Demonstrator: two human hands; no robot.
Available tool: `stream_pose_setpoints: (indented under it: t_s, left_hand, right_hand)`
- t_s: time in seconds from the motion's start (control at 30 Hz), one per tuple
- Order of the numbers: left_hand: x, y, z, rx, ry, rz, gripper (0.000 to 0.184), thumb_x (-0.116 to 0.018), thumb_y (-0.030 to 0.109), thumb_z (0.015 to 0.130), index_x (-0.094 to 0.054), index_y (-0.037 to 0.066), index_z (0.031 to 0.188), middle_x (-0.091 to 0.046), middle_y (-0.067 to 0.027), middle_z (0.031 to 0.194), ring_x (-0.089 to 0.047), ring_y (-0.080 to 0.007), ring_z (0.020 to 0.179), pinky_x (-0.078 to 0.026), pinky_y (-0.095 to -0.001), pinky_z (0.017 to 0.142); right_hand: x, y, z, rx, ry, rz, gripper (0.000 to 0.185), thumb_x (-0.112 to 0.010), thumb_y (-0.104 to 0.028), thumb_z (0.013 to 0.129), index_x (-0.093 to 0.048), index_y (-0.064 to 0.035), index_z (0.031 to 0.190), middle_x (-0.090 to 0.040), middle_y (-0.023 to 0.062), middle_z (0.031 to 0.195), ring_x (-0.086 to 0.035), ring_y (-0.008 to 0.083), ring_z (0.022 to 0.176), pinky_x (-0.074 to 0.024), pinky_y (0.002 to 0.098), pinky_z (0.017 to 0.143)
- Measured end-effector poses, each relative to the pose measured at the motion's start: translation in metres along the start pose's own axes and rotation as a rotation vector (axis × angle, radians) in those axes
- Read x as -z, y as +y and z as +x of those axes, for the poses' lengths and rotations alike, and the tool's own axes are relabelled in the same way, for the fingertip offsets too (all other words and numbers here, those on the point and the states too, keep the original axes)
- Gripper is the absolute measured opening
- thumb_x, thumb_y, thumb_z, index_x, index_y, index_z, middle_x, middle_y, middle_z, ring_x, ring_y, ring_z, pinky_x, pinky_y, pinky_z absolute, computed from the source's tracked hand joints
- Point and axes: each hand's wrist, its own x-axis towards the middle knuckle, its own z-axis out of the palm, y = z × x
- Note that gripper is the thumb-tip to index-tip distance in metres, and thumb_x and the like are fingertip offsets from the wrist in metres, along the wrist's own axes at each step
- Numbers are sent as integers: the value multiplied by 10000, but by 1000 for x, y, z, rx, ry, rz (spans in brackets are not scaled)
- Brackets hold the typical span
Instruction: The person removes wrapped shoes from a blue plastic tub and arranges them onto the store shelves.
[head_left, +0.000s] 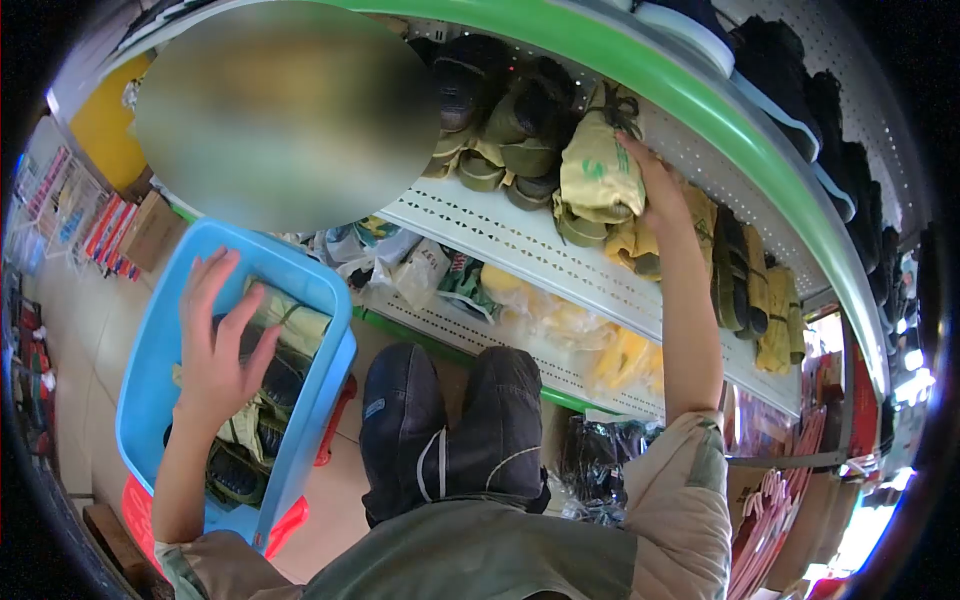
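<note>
White perforated shelves (430,211) with green front edges are arranged in front of the person, above a tiled floor (95,400). One cream cloth bundle (603,165) is located on the upper white shelf, between dark shoes (535,120) and a row of tan and olive shoes (770,315). Its cloth is marked with a green print, and its top is tied with a dark cord. An olive shoe part is exposed below the cloth.

The bundle's right side is contacted by the right hand (655,185); since some fingers are hidden, the closure of the grip cannot be determined. The left hand (215,355) is held open, fingers spread, above a blue bin (338,300). Dark shoes with olive trim and cream cloth pieces are contained in the bin, partly covered by the left hand and forearm. Yellow items (632,362) in clear plastic are stored on the lower shelf; their type cannot be made out. The upper left area is obscured by a blurred oval, and the outer edges are cut off by the round lens border.
</note>
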Motion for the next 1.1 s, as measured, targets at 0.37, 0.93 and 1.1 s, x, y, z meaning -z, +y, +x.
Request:
stream_pose_setpoints:
  t_s: [0.37,0.93,1.1]
  left_hand:
    - [-7,-31,-78,302,-270,38,489,-746,88,785,-561,39,1235,-454,-206,1415,-441,-420,1308,-378,-486,1078]
    - [-104,-85,-132,39,-1232,216,1059,-817,199,708,-203,118,1567,-282,-58,1606,-233,-260,1497,-218,-613,1184]
    - [-124,-87,-131,-70,-1382,262,1108,-865,299,647,-246,140,1552,-278,-49,1606,-214,-257,1502,-224,-633,1163]
  right_hand:
    - [38,35,66,-57,-189,-213,667,-668,-461,929,-518,21,1366,-589,115,1324,-590,206,1179,-484,345,1013]
    - [40,-8,-31,242,13,-278,688,-536,-428,1012,-370,56,1471,-399,182,1513,-379,279,1417,-361,416,1140]
    - [38,-22,-56,279,59,-319,662,-542,-398,998,-383,28,1479,-395,184,1517,-399,300,1408,-376,446,1126]
